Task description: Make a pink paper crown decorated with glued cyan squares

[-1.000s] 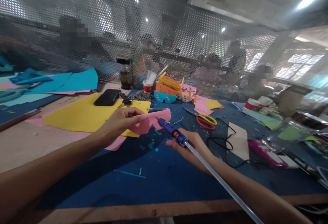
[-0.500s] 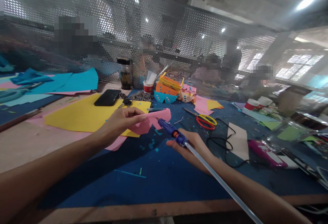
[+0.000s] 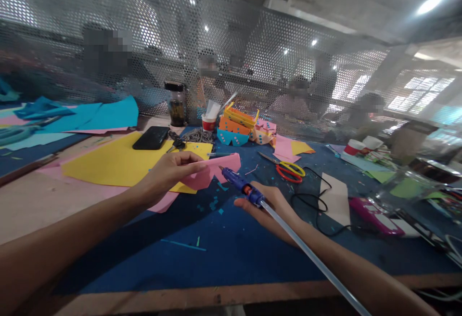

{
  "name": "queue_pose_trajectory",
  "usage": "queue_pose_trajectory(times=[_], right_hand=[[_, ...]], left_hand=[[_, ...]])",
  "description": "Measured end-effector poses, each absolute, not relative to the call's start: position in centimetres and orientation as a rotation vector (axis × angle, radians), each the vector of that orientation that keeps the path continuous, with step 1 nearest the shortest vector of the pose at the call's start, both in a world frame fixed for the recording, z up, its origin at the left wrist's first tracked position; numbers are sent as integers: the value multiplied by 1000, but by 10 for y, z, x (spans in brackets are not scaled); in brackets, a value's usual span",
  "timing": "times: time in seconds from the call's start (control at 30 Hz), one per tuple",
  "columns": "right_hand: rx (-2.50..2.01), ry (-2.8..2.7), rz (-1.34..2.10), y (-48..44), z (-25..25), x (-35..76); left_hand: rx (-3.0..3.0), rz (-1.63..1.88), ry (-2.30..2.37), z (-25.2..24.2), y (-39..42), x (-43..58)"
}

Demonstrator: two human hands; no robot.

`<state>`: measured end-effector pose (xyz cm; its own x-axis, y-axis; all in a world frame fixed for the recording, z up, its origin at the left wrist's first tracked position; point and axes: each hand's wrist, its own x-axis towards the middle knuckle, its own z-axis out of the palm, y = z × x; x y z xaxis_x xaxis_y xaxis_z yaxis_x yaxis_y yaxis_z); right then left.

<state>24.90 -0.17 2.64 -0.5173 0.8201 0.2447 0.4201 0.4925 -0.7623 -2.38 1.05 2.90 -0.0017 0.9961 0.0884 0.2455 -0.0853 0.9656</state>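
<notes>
Your left hand has its thumb and fingers pinched on a folded piece of pink paper, which sticks out past the fingertips toward the right hand. Your right fingers are wrapped around a purple glue gun, its tip up against the paper's near face, though you can't tell whether it touches. A long clear glue stick runs out of the gun's back, over your right forearm. Just below the gap between your hands, small blue scraps lie scattered on the blue table top. Under and left of your left fingers spreads a yellow sheet, with a black phone on its far edge. Beyond your right fingers lie open scissors, a black cord to their right. Farther beyond both hands stand dotted paper glasses, a paper cup and a dark-lidded jar.
</notes>
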Motion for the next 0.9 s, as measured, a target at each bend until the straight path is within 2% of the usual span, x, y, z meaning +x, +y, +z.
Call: queue_pose_trajectory(times=[0.47,0.9], right_hand=[[-960,-1838,1354,9,23,254],[-957,-1912,1369,16,33,267]], left_hand=[[1354,1171,1309,29,11,-24],[1285,1240,1347,24,22,-35]])
